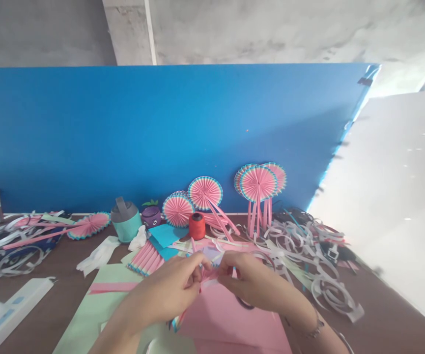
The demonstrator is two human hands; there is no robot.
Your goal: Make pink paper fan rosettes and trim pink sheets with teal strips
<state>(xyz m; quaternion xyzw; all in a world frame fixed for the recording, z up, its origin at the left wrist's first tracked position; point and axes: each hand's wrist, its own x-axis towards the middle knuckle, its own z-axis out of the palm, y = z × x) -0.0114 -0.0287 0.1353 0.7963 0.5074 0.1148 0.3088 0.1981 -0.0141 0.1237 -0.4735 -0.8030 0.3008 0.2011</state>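
My left hand (pixel 175 282) and my right hand (pixel 247 278) meet near the middle of the table, both closed with fingertips pinched. Between them is a gathered piece of pleated pink paper (pixel 209 279), partly hidden by the fingers. Some blue-and-white edging shows below my left hand. Under the hands lie pink paper sheets (pixel 230 317) and a pale green sheet (pixel 98 300). A dark curved ring, perhaps a scissors handle, peeks out beneath my right hand. Just beyond stands a red thread spool (pixel 197 226), with folded pink pleats (pixel 147 259) to its left.
Finished pink paper fans (pixel 258 183) lean against the blue partition (pixel 142 137). A teal cup (pixel 126 223) and a purple pot (pixel 151 217) stand at the back. Curled white strips (pixel 330 290) pile up at right. A white power strip (pixel 20 307) lies front left.
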